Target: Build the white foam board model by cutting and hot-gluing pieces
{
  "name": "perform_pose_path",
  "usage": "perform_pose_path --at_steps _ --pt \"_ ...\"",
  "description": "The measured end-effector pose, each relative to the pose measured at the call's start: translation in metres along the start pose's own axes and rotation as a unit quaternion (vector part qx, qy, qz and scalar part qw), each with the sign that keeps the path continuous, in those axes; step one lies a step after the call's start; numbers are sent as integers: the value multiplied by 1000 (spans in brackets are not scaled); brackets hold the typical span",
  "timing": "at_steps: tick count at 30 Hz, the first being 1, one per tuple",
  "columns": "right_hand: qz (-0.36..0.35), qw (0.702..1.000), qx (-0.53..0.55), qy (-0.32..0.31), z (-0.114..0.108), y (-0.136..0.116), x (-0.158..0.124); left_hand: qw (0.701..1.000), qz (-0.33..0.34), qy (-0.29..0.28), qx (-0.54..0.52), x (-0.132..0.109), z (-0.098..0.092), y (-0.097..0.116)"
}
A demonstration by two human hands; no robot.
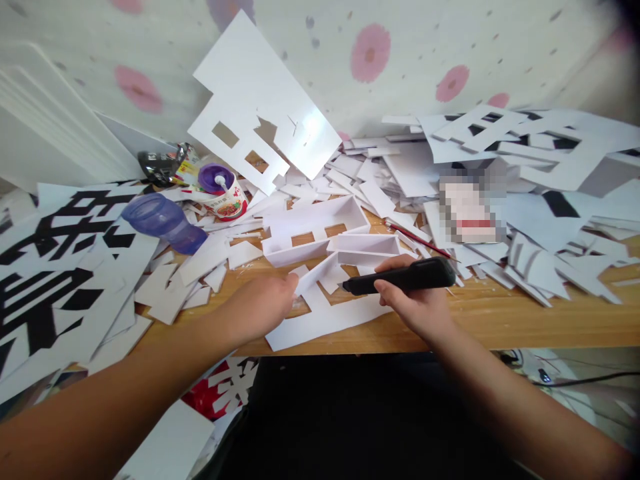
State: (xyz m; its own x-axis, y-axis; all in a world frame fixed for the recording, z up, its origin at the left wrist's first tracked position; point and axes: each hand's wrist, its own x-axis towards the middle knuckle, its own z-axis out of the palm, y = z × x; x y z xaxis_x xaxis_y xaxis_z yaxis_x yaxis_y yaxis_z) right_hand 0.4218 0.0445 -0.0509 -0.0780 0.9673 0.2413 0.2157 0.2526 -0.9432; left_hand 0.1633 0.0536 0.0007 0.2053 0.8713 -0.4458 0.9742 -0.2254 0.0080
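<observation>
A wooden surface (500, 320) runs across the middle of the frame, buried under white foam-board offcuts. At the left edge lie large white sheets with black cut characters (55, 267). A big white panel with cut-out windows (265, 107) leans against the dotted wall in the upper centre. A heap of white scraps (525, 153) fills the upper right of the frame.

In the centre stands a white board frame (315, 230), a shallow box of thin upright walls with small openings in its floor. Below it, near the front edge of the surface, lies a flat white board piece (320, 317).

The left hand (260, 303) comes in from the lower left; its fingers are together and pinched on the near end of a strip of the white board at lower centre. The right hand (417, 303) comes from the lower right and is clamped around a black utility knife (400, 277), which lies level with its tip pointing left, just above the flat board piece and close to the left hand's fingertips.

At centre left a purple plastic bottle (163, 220) lies on its side, and just right of it stands a small tub with a purple lid (223, 193). A thin red pencil (420, 241) lies above the knife.
</observation>
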Motion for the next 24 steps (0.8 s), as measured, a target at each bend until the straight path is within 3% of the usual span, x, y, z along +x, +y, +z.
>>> perform_pose_path --at_steps 4,12,24 --pt "-15 1000 -2 4 6 -1 -2 998 47 23 45 2 5 -4" --pt "-52 998 -45 -10 21 -5 4 999 27 7 35 4 4 -2" --pt "-95 984 -136 -63 35 -11 17 997 53 21 45 8 12 -10"
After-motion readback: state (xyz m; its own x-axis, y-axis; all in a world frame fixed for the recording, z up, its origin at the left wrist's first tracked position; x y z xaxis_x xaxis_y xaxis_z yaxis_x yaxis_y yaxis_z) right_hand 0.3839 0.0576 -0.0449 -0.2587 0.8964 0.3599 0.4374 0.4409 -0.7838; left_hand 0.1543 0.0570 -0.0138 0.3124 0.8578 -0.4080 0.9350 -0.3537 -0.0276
